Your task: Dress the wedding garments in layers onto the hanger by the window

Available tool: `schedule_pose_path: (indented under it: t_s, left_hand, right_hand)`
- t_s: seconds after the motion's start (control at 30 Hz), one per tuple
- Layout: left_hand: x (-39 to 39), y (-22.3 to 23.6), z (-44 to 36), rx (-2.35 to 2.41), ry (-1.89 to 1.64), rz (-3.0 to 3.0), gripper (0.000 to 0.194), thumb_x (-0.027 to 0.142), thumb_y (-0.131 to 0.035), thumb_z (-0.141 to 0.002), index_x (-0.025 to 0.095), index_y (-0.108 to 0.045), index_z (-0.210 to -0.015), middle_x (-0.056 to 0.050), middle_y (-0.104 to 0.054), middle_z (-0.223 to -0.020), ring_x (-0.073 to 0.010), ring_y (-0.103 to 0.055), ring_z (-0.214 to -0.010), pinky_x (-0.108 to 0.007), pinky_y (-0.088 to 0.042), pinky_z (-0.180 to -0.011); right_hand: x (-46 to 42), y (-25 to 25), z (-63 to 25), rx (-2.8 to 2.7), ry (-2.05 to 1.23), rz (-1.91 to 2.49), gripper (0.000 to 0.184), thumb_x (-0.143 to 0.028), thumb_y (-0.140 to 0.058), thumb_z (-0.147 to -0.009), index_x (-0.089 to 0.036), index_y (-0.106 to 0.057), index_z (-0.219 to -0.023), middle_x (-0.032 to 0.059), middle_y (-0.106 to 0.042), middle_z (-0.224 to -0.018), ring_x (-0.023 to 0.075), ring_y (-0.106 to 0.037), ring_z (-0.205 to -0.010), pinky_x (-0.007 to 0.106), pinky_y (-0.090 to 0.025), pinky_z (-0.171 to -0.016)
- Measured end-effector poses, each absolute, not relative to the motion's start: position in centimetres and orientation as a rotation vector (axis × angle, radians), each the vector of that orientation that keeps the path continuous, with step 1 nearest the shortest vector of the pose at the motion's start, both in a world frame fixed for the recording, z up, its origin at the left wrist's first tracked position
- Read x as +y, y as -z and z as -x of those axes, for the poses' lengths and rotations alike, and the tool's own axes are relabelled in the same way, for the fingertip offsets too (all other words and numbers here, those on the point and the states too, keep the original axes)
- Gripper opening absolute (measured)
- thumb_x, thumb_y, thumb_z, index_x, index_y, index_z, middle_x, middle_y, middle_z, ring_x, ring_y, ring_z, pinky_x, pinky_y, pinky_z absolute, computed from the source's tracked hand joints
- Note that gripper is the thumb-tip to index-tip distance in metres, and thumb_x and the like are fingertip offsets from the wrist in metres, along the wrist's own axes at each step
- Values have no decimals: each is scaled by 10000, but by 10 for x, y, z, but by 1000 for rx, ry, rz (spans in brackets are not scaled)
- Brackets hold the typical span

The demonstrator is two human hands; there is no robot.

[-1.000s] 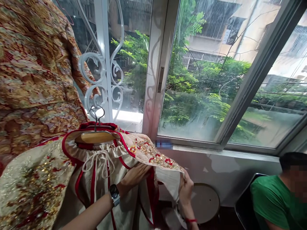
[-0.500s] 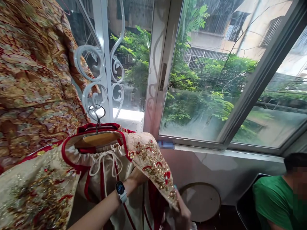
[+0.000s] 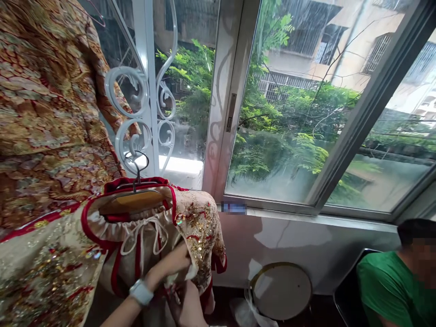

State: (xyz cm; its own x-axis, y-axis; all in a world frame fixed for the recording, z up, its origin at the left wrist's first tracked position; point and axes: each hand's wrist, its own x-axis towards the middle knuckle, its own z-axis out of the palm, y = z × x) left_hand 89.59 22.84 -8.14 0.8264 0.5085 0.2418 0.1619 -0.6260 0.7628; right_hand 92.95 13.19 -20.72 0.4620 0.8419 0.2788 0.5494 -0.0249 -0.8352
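Nearest, the person's left hand, a white-banded watch on its wrist, reaches in from the lower left, forearm angled upward, fingers slipped behind a beaded edge, so whether that grip is closed cannot be told. The right hand sits just below it at the bottom of the view, bunched against red-trimmed folds; its grip is also partly hidden and unclear. Both touch the cream silk robe with red piping and gold sequin embroidery, hanging from a curved wooden hanger on the white scrolled metal grille. Its embroidered panel drops at the right, with open room beyond its edge before a bare pale wall. A gold-and-rust brocade robe hangs to the left. Lower right lie a round pale disc with a gold rim and a clear plastic bag, then a person in a green shirt seated on a black chair beneath the white-framed window
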Motion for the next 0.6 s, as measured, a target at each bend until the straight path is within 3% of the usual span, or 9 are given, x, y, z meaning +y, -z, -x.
schedule_pose_path:
  t_s: [0.1, 0.17, 0.23, 0.27, 0.3, 0.33, 0.43, 0.5, 0.6]
  left_hand:
    - [218, 91, -883, 472, -473, -2068, 631, 406, -705, -684, 204, -626, -1276, -88, -686, -1263, -309, -577, -1229, -424, -461, -1066]
    - [209, 100, -882, 578, -593, -1971, 637, 496, -652, -711, 171, -633, -1259, -123, -682, -1265, -323, -544, -1273, -447, -415, -1103]
    - [201, 107, -886, 738, -768, -1910, 590, 585, -534, -771, 148, -689, -1135, -164, -713, -1175, -341, -601, -1184, -478, -441, -1065]
    - [199, 109, -889, 803, -826, -1883, 583, 611, -480, -791, 145, -710, -1056, -173, -731, -1106, -346, -635, -1111, -489, -469, -1025]
    - [196, 110, -891, 849, -863, -1861, 576, 626, -455, -797, 149, -718, -985, -171, -742, -1037, -346, -657, -1042, -493, -496, -981]
    - [193, 109, -893, 880, -898, -1839, 560, 631, -453, -796, 156, -716, -929, -162, -748, -977, -342, -669, -988, -488, -517, -942]
    - [184, 101, -895, 871, -984, -1780, 501, 598, -448, -817, 172, -703, -881, -128, -750, -900, -314, -678, -926, -453, -542, -896]
    - [178, 89, -894, 859, -1056, -1733, 502, 576, -434, -819, 165, -703, -921, -122, -755, -904, -305, -682, -917, -451, -543, -899]
    - [176, 65, -887, 882, -1220, -1700, 505, 543, -443, -820, 154, -707, -1004, -121, -760, -975, -306, -677, -989, -449, -514, -963]
  right_hand:
    - [112, 200, -948, -1299, -547, 1729, 323, -61, -575, -659, -178, -652, -951, 100, -727, -934, 266, -694, -868, 357, -541, -794]
    - [98, 182, -971, -1429, -719, 1743, 324, -65, -597, -643, -186, -661, -937, 47, -720, -834, 220, -679, -752, 289, -529, -701]
    - [87, 148, -1004, -1577, -804, 1656, 363, -118, -643, -659, -217, -666, -1007, -2, -714, -792, 186, -659, -711, 246, -513, -673]
    - [83, 126, -1022, -1586, -743, 1651, 257, -162, -634, -708, -218, -681, -955, -2, -705, -753, 187, -653, -702, 255, -515, -688]
    - [81, 101, -1039, -1524, -623, 1661, 160, -204, -579, -789, -206, -693, -900, 20, -701, -745, 198, -657, -724, 280, -522, -724]
    - [83, 76, -1055, -1375, -438, 1655, 201, -249, -508, -868, -200, -697, -914, 52, -712, -819, 213, -665, -811, 306, -526, -781]
    - [106, 10, -1081, -1254, -80, 1506, 415, -403, -480, -950, -220, -550, -1316, 107, -612, -1286, 251, -511, -1269, 390, -425, -1050]
    - [131, -16, -1084, -1449, -119, 1428, 432, -393, -492, -956, -229, -511, -1355, 104, -570, -1339, 234, -497, -1285, 375, -413, -1066]
    - [161, -26, -1083, -1603, -102, 1420, 286, -323, -513, -951, -191, -598, -1191, 102, -611, -1176, 223, -581, -1121, 353, -450, -999]
